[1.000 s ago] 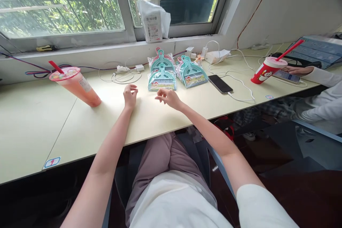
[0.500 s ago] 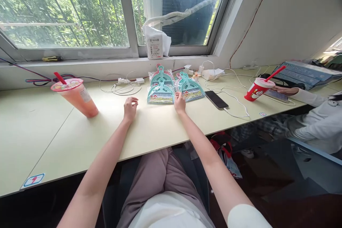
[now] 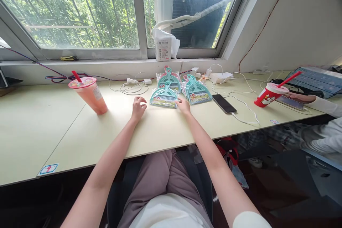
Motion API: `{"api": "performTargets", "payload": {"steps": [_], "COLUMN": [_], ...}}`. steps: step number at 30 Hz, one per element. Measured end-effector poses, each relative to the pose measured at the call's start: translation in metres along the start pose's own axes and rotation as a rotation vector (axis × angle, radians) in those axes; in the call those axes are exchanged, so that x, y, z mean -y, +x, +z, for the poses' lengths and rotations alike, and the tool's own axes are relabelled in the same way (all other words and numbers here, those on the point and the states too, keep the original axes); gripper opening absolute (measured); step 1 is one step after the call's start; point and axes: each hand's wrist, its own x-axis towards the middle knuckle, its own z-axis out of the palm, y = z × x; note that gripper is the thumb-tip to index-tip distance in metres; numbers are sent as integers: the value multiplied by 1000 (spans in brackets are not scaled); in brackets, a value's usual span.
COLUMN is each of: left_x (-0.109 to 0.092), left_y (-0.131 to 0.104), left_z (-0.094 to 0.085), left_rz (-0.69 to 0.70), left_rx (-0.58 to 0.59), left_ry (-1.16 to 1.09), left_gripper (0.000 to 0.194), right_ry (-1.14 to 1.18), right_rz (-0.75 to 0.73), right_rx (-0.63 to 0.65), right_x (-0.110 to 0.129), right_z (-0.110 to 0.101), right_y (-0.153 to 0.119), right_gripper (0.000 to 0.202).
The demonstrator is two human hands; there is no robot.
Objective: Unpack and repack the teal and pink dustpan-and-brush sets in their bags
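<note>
Here, your lap in mauve trousers (image 3: 152, 176) sits nearest, just under the near edge of a pale table (image 3: 157, 135). Your left hand (image 3: 139, 109) rests on the table with fingers loosely curled and somewhat apart. Your right hand (image 3: 184, 107) has thumb and fingers narrowed on the near right corner of the front packet (image 3: 163, 97), a wrapped turquoise dustpan and brush lying between your hands, slightly beyond them. A peach-coloured drink (image 3: 94, 98) leans at left; a black phone (image 3: 224, 104) lies right of your right hand. Farther right are a red cup (image 3: 267, 96) and another person's hand (image 3: 304, 98) at a second phone (image 3: 291, 103). Beyond the front packet lie more wrapped dustpans (image 3: 197, 91), then white cables (image 3: 132, 89), and, farthest, a window (image 3: 88, 10).
</note>
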Motion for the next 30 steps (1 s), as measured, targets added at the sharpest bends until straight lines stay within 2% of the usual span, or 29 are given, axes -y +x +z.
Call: {"api": "performTargets", "payload": {"steps": [4,7,10,12,16,21,24,26,28,30], "left_x": [1,2,2,0,-6,-9,-10,-10,-10,-9], "left_y": [1,3,6,6,3,0,-1,-1,-2,-2], "left_z": [1,3,5,5,5,0,0,1,2,2], "left_rz": [-17,-75,-197,-296,-454,-490,-476,-463,-451,-446], "left_rx": [4,-49,-66,26,212,228,230,217,188,151], "left_ry": [-24,-88,-242,-432,-739,-859,-895,-902,-914,-934], "left_gripper": [11,5,28,43,52,53,55,57,60,63], "right_ry": [66,177,275,288,119,-149,-207,-216,-259,-320], "right_rz": [8,-42,-151,-231,-347,-577,-654,-741,-837,-850], "right_rx": [-16,-47,-30,0,40,-126,-211,-163,-7,145], "right_x": [2,7,15,20,28,36,43,47,49,49], "right_z": [2,6,10,11,9,3,0,1,5,11], "right_y": [-3,-9,-17,-22,-32,-48,-60,-65,-67,-65], "right_gripper": [30,33,36,39,40,46,50,41,31,33]}}
